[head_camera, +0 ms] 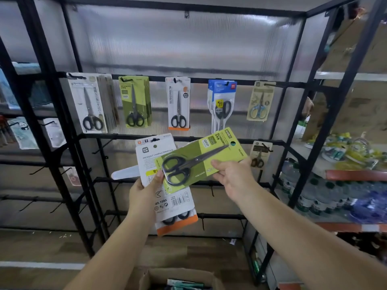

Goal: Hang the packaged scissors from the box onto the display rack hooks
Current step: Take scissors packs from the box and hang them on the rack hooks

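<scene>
Right hand point(236, 176): my fingers pinch the green scissors pack point(201, 158), tilted, centre frame, below the filled hooks.
Left hand point(144, 189): my fingers grip a white pack stack point(155, 155), back side showing.
Rack point(280, 141): packs hang along its upper bar.
Box point(178, 277): bottom centre, open.

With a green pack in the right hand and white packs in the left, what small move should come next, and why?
Probably lift the green scissors pack with the right hand toward the hook holding matching green packs on the upper rail. Its hang hole is free, and the left hand holds the white packs.
</scene>
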